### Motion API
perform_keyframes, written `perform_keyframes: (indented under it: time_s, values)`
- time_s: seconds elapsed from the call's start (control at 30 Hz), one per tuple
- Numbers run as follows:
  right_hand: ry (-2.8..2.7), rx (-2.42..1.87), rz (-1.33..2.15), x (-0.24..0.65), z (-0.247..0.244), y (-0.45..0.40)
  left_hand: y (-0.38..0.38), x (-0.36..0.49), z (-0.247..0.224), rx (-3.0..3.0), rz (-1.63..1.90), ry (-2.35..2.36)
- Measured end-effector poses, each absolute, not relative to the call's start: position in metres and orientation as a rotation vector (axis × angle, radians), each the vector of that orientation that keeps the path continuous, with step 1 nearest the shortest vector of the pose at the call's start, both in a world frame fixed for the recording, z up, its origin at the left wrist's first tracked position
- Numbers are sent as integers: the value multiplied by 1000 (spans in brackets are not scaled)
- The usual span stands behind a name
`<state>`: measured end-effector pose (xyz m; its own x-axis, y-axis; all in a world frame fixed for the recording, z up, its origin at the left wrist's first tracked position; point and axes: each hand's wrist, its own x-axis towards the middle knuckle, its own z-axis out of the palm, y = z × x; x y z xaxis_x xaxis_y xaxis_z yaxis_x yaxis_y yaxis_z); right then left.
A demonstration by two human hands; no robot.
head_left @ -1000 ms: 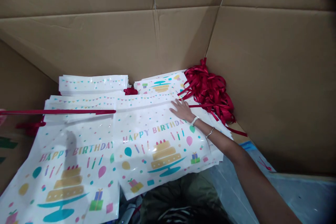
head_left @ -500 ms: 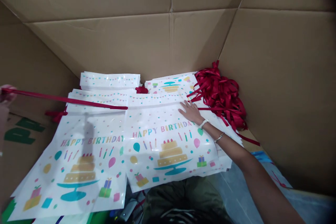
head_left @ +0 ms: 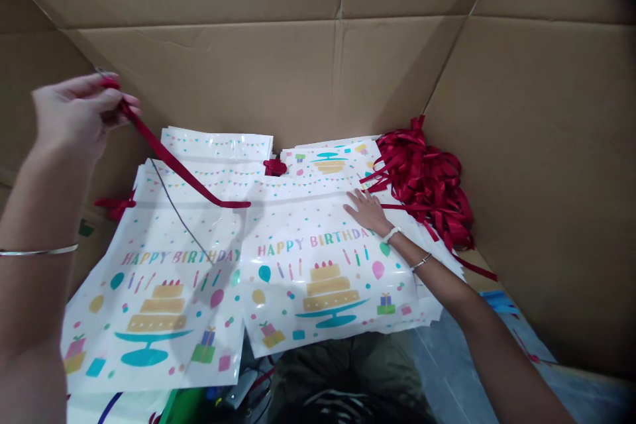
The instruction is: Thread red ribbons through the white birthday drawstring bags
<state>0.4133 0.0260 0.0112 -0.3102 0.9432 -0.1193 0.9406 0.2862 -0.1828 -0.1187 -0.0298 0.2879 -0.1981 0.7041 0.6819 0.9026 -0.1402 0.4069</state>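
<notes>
My left hand is raised at the left, fingers pinched on one end of a red ribbon. The ribbon slants down to the join between two stacks of white printed bags. A thin dark strand, perhaps a wire, hangs over the left bag stack; its upper end is near the hand. My right hand lies flat, fingers spread, on the top edge of the right bag stack. Another stretch of ribbon runs from beside that hand toward the red ribbon pile.
Cardboard walls rise behind and at both sides. More printed bags lie behind the front stacks, with a small red ribbon bundle between them. A green object and a grey device are at the bottom.
My left hand has come in from the left edge and risen, and the ribbon now sags instead of being stretched taut. My right hand stays on the bags. The dark strand now shows.
</notes>
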Motion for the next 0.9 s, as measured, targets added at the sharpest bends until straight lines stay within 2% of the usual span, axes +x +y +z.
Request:
perform_keyframes:
  time_s: [0.1, 0.2, 0.3, 0.43, 0.53, 0.67, 0.73, 0.83, 0.9]
  values:
    - [-2516, -1844, 341, 414, 12, 26, -22, -123, 271, -1895, -1284, -2020]
    - [-2531, -1829, 319, 413, 11, 25, -25, -108, 252, -1842, -1102, -1938]
    - [-2528, -1824, 315, 413, 9, 25, -36, -78, 223, -1882, -803, -1839]
    - [-2477, -1795, 433, 421, 9, 31, -57, -32, 158, -2101, -346, -1673]
    - [-2311, -1741, 584, 425, 20, 41, -70, -8, 104, -2315, -303, -1521]
    - [-2046, -1583, 517, 395, 46, 45, -76, 7, 55, -2325, -452, -1536]
    - [-2034, -1365, 786, 360, 55, 38, -74, 12, 42, -2289, -554, -1573]
    - [-1953, -1142, 1429, 297, 59, 20, -73, 17, 32, -2255, -661, -1600]
    - [-1905, -1053, 1639, 260, 58, 10, -73, 19, 29, -2256, -693, -1603]
